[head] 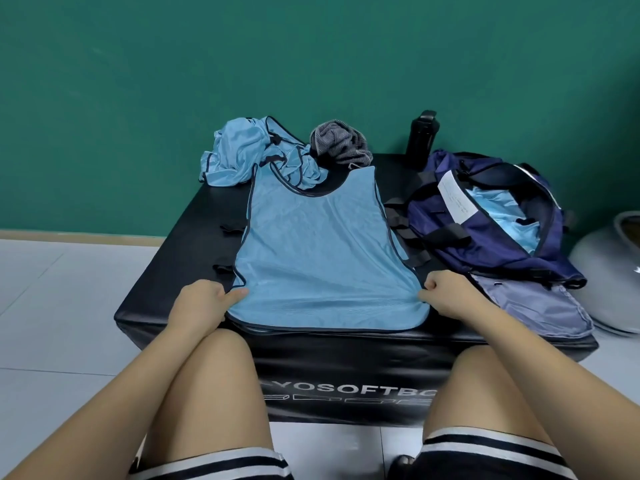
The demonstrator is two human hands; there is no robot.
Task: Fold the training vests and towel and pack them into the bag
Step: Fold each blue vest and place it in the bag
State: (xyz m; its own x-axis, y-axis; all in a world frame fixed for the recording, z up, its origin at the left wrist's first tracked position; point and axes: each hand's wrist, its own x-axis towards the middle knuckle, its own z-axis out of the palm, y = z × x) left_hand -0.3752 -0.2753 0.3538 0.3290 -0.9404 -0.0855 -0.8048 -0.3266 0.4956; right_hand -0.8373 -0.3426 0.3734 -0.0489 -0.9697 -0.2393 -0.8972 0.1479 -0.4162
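1. Head view, materials: the flat vest (318,244) is thin, light blue, slightly shiny mesh edged with dark piping. It has a deep scooped neck at the far end and a rounded hem at the near end.
2. It lies spread on a black padded box (166,292) with a smooth, leather-like skin and pale lettering on its front face.
3. The left hand (199,301) pinches the vest's left edge near the hem, thumb laid on the cloth.
4. The right hand (446,289) has its fingers curled around the right edge, and the fabric puckers in fine creases toward it.
5. Surroundings: a crumpled heap of vests (242,150) in the same blue mesh sits at the far left corner, touching the flat vest's shoulder.
6. Just beside that heap, a grey ribbed towel (341,143) lies bunched in a loose mound.
7. A black bottle (422,140) stands upright behind the bag, near the green wall (311,64).
8. The navy bag (446,244), soft fabric with black straps, lies open on the right of the box; a white label (455,195) hangs at its mouth.
9. A folded blue vest (498,209) shows inside the bag.
10. A lilac-grey flap (540,306) lies flat in front of the bag, just beside the right hand.
11. A pale rounded object (606,265) rests on the tiled floor (52,289) at the right.
12. Bare thighs and striped shorts fill the foreground, against the box's front.
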